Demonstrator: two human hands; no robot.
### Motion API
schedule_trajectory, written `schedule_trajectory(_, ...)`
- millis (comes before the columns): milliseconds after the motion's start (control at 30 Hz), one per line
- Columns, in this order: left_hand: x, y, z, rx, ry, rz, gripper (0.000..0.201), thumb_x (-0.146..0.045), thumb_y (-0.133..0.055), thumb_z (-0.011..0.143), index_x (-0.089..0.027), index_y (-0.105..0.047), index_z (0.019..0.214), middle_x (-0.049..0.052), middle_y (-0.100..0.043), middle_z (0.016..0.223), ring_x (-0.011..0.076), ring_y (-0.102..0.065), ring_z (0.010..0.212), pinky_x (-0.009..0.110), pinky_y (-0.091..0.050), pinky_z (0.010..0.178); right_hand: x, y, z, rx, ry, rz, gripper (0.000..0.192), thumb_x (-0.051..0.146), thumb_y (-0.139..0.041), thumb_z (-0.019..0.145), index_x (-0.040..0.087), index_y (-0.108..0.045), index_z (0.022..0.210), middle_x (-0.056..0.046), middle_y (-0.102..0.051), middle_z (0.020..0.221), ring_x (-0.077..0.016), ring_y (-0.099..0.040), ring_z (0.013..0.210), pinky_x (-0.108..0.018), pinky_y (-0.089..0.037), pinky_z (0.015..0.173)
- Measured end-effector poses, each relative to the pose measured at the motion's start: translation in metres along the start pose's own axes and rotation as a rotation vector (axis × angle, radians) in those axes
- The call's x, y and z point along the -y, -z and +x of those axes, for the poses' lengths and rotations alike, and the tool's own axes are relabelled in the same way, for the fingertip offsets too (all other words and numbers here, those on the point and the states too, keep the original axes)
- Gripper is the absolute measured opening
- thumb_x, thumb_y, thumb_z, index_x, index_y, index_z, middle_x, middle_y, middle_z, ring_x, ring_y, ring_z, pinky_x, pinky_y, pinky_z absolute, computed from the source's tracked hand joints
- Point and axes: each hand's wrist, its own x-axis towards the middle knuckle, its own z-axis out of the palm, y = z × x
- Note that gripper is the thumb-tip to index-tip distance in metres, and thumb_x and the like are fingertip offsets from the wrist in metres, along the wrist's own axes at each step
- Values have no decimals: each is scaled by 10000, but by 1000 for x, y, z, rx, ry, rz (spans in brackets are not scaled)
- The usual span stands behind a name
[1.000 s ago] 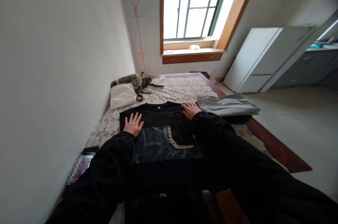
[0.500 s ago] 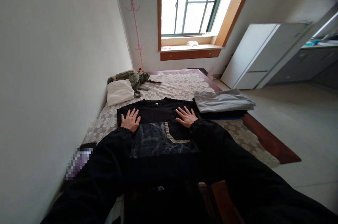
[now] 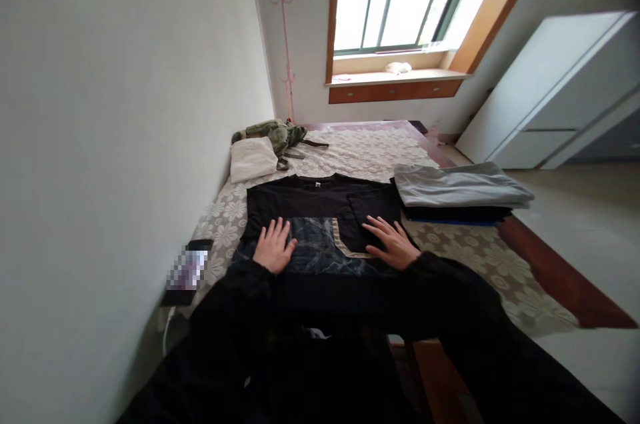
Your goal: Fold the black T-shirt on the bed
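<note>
A black T-shirt [image 3: 320, 201] lies spread out with its collar pointing away from me; it has a dark marbled panel and a beige-edged pocket shape on its front. Flat on the left part of the panel rests my left hand [image 3: 275, 247], fingers spread. My right hand [image 3: 391, 243] lies palm down near the beige trim on the right, its fingers apart too. Neither hand grips the cloth. The shirt's lower end runs into the dark of my sleeves and clothing, so its hem is hard to make out.
Right of the shirt sits a stack of folded clothes [image 3: 460, 185], grey on top. A white folded cloth [image 3: 253, 159] and a green backpack [image 3: 280, 136] lie at the back left. A phone [image 3: 187, 272] with a white cable is by the left wall. Patterned cloth [image 3: 370, 151] covers the table.
Both hands have slid toward me over the shirt, from its upper part down to the panel. My view has shifted left, bringing the whole phone into sight.
</note>
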Motion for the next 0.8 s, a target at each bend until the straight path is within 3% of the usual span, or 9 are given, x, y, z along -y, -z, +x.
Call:
schedule_trajectory(67, -1, 0, -51, -73, -58, -145, 619, -483, -342, 1029, -196, -375, 1577, 87, -483, 1575, 261, -368, 1506, 465, -309, 1239, 6, -4, -38, -89, 67, 157, 496, 491, -480, 974, 291, -568, 1420, -88, -457, 1583, -340, -378, 1481, -658, -243, 1203)
schedule_trajectory(133, 9, 7, -93, -172, -4, -253, 529, -447, -331, 1040, -270, -452, 1524, 42, -632, 1436, 210, -522, 1395, 420, -350, 1225, 17, -7, -79, -186, 66, 367, 401, 496, -532, 958, 331, -651, 1304, -82, -589, 1455, -324, -530, 1362, -573, -376, 1171)
schedule_trajectory(233, 45, 31, -129, -349, 161, -260, 434, -467, -396, 1010, -263, -623, 1319, 51, -690, 1343, 230, -576, 1332, 434, -360, 1221, 47, -11, -131, -282, -58, 657, 256, 483, -575, 938, 372, -724, 1114, -91, -729, 1129, -316, -700, 1045, -469, -581, 916)
schedule_trajectory(300, 76, 44, -139, -412, 248, -223, 420, -472, -434, 987, -245, -614, 1292, 68, -714, 1295, 250, -581, 1324, 480, -299, 1248, 75, -20, -154, -205, -116, 813, 266, 487, -550, 948, 351, -740, 1076, -105, -735, 1005, -315, -712, 906, -448, -599, 782)
schedule_trajectory(367, 103, 51, -144, -442, 291, -184, 403, -461, -449, 973, -238, -606, 1270, 70, -734, 1254, 260, -575, 1334, 528, -224, 1267, 106, -36, -168, -85, -111, 918, 286, 506, -538, 953, 333, -757, 1015, -97, -727, 888, -305, -702, 832, -440, -589, 748)
schedule_trajectory(533, 133, 41, -152, -420, 303, -160, 338, -451, -475, 945, -234, -620, 1161, 72, -743, 1237, 266, -586, 1327, 573, -176, 1265, 164, -91, -178, 74, -215, 985, 473, 672, -492, 929, 298, -781, 928, -91, -748, 850, -308, -705, 857, -466, -569, 865)
schedule_trajectory(633, 136, 34, -155, -428, 310, -191, 336, -459, -488, 938, -241, -597, 1169, 75, -754, 1204, 257, -631, 1268, 569, -170, 1267, 175, -122, -181, 167, -214, 985, 560, 758, -462, 894, 302, -786, 903, -81, -761, 845, -319, -716, 896, -478, -557, 909)
schedule_trajectory(800, 143, 33, -157, -478, 376, -170, 323, -451, -497, 928, -252, -584, 1168, 77, -758, 1159, 275, -635, 1252, 559, -214, 1260, 162, -157, -187, 263, -204, 948, 569, 779, -468, 870, 322, -797, 950, -65, -779, 903, -337, -717, 979, -497, -548, 949)
